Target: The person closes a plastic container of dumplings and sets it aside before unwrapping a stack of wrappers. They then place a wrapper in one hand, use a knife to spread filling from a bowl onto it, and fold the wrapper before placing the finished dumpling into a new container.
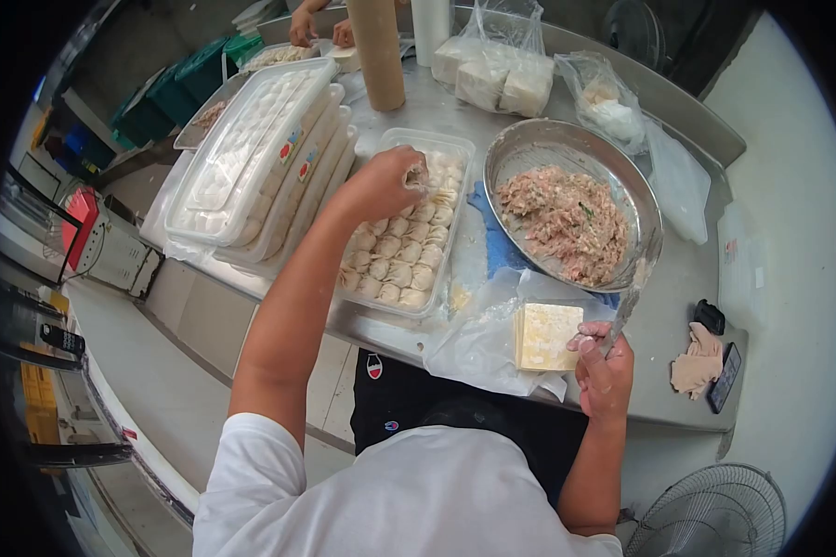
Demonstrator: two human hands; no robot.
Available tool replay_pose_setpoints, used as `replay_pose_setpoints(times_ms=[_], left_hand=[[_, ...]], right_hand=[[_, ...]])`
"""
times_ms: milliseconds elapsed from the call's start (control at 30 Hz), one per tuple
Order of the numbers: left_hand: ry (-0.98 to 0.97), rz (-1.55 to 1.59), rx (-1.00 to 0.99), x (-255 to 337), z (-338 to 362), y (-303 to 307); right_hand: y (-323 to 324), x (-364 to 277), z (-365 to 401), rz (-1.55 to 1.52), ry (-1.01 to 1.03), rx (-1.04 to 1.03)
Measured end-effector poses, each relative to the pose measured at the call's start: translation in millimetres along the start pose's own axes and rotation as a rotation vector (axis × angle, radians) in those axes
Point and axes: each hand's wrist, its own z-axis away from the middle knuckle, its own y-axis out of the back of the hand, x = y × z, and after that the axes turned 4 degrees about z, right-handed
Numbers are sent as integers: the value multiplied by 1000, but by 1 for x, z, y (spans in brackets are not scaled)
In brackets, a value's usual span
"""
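My left hand [392, 182] is closed, with its fingers curled down over a clear plastic tray [450, 278]. Whatever its fingertips hold is hidden. Rows of folded dumplings [399, 251] fill much of that tray. In my right hand [607, 376] is a narrow metal spatula [630, 306], its blade pointing up toward the rim of a steel bowl [658, 218]. Pinkish minced filling [567, 223] with green bits lies inside the bowl. Just left of my right hand, a stack of square floured wrappers [550, 336] rests on a plastic sheet [474, 343].
Stacked lidded boxes of dumplings [251, 158] stand left of the tray. A brown cardboard tube [377, 56] and bagged white blocks [492, 74] are at the back. Another person's hands [320, 30] work at the far end. A phone [724, 378] lies at right.
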Motion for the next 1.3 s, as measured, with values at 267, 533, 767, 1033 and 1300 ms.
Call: replay_pose_setpoints(times_ms=[267, 533, 767, 1033, 1300], left_hand=[[373, 95, -365, 32, -13, 15], [-237, 358, -63, 112, 42, -74], [-309, 330, -296, 191, 71, -137], [-268, 547, -281, 180, 69, -141], [349, 1656, 104, 140, 64, -125]], right_hand=[[6, -16, -3, 409, 81, 9], [8, -78, -37, 1773, 521, 85], [-13, -70, -81, 1875, 557, -116], [24, -75, -91, 1547, 561, -300], [53, -54, -78, 890, 323, -50]])
